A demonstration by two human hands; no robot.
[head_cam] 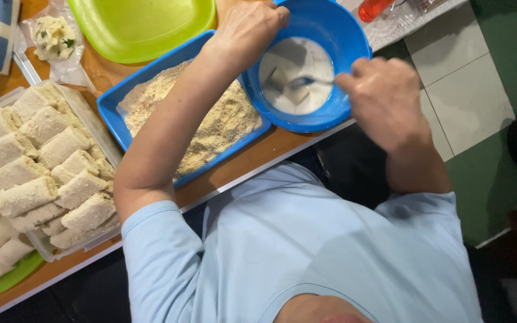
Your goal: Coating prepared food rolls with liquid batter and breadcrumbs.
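Wooden worktop [252, 161] with pale edge, above tiled floor [456, 78]. Left hand [248, 27] curled over rim of blue bowl [348, 42], gripping it at far-left side. Right hand [384, 98] clenched around handle of spoon [306, 81], spoon tip dipped in white batter [297, 75] inside bowl. Just left of bowl, touching it: blue tray [110, 107] of breadcrumbs [210, 128]. Further left: clear container [94, 122] packed with crumbed rolls [43, 173]. Beyond tray: green plate [142, 27]; small bag of filling [55, 37] beside it.
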